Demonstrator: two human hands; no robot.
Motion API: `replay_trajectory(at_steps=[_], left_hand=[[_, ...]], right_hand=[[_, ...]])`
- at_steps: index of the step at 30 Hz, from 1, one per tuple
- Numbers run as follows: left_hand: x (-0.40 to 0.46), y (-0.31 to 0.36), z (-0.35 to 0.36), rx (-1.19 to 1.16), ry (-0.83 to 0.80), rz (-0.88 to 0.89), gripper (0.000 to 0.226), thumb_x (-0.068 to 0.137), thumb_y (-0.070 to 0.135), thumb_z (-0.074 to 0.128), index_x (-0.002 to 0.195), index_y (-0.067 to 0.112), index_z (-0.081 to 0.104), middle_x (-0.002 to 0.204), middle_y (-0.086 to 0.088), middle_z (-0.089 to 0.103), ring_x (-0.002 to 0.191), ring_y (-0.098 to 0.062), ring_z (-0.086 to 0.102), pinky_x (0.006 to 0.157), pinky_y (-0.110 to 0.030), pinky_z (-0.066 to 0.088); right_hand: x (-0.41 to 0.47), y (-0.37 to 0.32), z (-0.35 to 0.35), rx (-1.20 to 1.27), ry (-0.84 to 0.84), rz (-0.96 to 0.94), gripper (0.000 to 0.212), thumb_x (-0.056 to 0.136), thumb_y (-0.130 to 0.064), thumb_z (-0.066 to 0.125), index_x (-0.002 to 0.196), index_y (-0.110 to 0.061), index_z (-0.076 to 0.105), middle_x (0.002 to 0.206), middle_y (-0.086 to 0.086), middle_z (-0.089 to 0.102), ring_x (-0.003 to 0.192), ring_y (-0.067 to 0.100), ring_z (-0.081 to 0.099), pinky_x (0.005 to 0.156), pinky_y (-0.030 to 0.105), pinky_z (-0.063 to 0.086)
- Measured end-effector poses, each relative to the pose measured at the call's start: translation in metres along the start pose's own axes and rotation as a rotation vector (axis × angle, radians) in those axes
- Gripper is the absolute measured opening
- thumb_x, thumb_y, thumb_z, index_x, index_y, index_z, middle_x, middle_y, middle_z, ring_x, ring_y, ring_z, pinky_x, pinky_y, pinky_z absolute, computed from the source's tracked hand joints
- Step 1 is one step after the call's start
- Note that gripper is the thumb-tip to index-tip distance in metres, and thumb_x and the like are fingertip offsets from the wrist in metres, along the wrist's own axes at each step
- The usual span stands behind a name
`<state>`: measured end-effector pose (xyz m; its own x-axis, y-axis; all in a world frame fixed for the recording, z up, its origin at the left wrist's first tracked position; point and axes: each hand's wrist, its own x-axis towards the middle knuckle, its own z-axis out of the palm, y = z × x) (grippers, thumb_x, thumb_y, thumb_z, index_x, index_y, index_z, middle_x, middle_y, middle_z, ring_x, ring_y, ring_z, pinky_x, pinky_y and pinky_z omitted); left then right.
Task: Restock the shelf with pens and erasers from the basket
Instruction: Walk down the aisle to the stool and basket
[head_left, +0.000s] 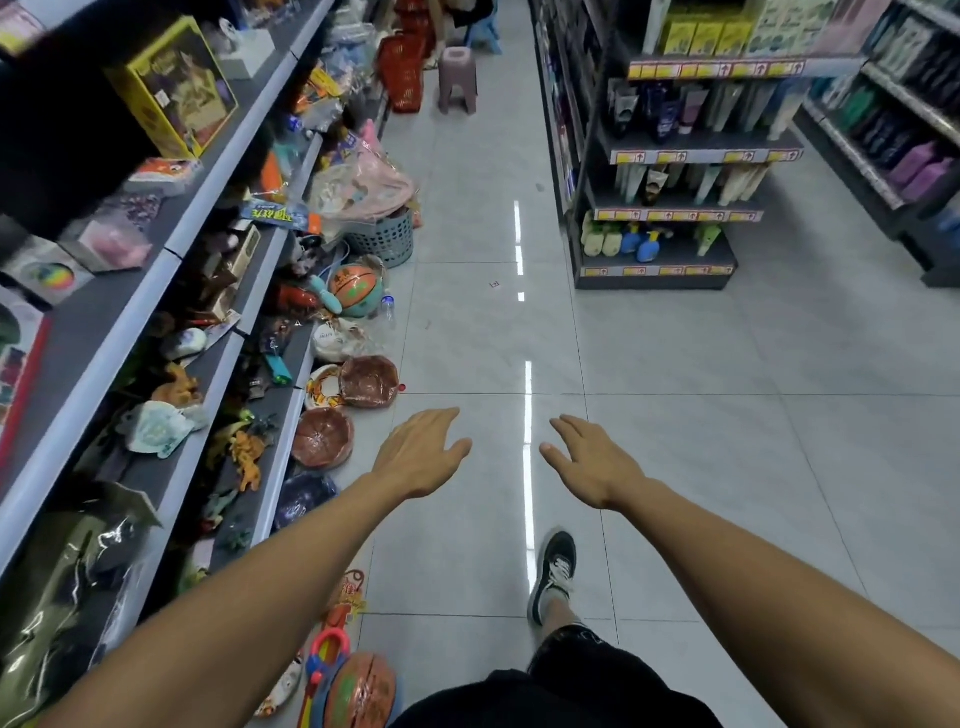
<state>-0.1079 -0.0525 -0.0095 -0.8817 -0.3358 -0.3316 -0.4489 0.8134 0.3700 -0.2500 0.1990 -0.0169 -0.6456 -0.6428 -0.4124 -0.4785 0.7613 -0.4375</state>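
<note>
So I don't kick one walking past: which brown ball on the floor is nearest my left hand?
The brown ball just left of your left hand; the other lies farther up the aisle.

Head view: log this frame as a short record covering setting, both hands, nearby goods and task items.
setting: shop aisle, tiled floor
left hand: open, holds nothing
right hand: open, holds nothing
left shelves: toys, balls
far end: red baskets, pink stool
pens, erasers: none visible
</note>
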Motion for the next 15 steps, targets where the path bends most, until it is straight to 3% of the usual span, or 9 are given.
replay_trajectory(at_steps=[15], left_hand=[[0.206,0.064,-0.062,0.028,-0.005,-0.085,0.068,0.103,0.055,0.042,0.162,0.023,0.032,0.167,0.0,0.036,0.155,-0.023,0.029,0.123,-0.046,0.028]], right_hand=[[0.188,0.069,-0.134,-0.04,-0.041,-0.072,0.069,0.107,-0.06,0.029,0.165,-0.023,0.022,0.172,-0.006,0.02,0.158,0.016,0.015,0.126,0.04,0.023]])
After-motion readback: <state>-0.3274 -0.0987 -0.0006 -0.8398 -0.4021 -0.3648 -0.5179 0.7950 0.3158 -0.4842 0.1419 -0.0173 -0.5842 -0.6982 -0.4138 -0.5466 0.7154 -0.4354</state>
